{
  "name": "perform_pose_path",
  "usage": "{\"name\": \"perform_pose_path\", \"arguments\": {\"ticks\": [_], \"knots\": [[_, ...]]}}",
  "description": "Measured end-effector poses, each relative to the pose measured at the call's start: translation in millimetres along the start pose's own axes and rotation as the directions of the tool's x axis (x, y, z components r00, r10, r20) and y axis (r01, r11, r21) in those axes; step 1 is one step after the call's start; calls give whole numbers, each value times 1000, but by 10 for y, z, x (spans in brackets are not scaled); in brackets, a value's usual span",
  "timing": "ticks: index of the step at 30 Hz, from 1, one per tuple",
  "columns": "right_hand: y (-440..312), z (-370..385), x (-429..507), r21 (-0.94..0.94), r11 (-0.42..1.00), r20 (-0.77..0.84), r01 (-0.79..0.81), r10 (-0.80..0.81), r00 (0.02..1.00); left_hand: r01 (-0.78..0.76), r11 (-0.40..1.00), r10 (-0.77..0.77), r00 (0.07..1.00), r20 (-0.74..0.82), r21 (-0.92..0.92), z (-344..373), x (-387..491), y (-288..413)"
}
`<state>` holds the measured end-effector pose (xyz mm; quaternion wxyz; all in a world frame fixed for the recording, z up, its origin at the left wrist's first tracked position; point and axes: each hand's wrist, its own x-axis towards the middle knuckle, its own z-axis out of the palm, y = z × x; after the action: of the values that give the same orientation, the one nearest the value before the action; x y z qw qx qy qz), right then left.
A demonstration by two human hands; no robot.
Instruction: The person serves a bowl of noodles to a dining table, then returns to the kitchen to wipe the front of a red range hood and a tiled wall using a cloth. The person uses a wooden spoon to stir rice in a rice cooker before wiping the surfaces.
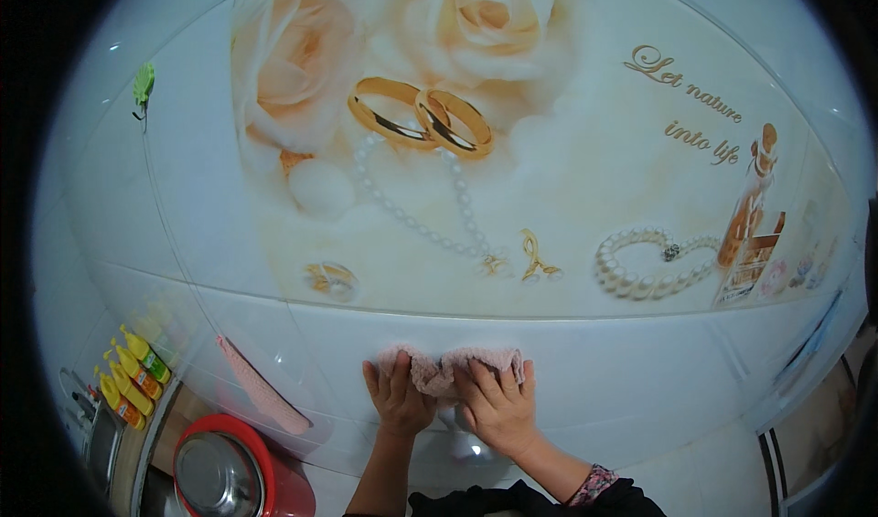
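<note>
A pale pink terry cloth (431, 374) lies bunched against the shiny white wall tile (617, 366) in front of me. My left hand (406, 400) presses the cloth's left part to the tile, its thumb side partly tucked under a fold. On the right part, my right hand (501, 411) rests with its fingers spread over the cloth. A fold stands up between the two hands. Just above them runs the lower edge of a printed wall panel (549, 174) with roses, gold rings and pearls.
A second pink cloth (264, 387) hangs by a long cord from a green shell-shaped hook (144, 85). At the lower left stand a red bucket (291, 479) with a metal basin (218, 476) on top, several yellow pump bottles (140, 373) and a sink (103, 448). A doorway (809, 407) opens at right.
</note>
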<state>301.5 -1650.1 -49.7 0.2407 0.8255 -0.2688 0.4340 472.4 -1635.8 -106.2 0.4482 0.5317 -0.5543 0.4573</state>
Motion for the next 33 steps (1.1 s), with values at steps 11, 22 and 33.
{"name": "perform_pose_path", "arguments": {"ticks": [11,22,33], "knots": [[237,-60,498,-86,992,-195,-92,74,978,152,988,-153,986,60,21,-96,824,38],[96,31,383,-78,993,-166,-90,76,983,44,999,-46,996,77,29,-120,588,-110],[-131,110,904,-107,992,-213,60,-82,974,222,973,-217,973,-73,64,-239,981,-314]]}}
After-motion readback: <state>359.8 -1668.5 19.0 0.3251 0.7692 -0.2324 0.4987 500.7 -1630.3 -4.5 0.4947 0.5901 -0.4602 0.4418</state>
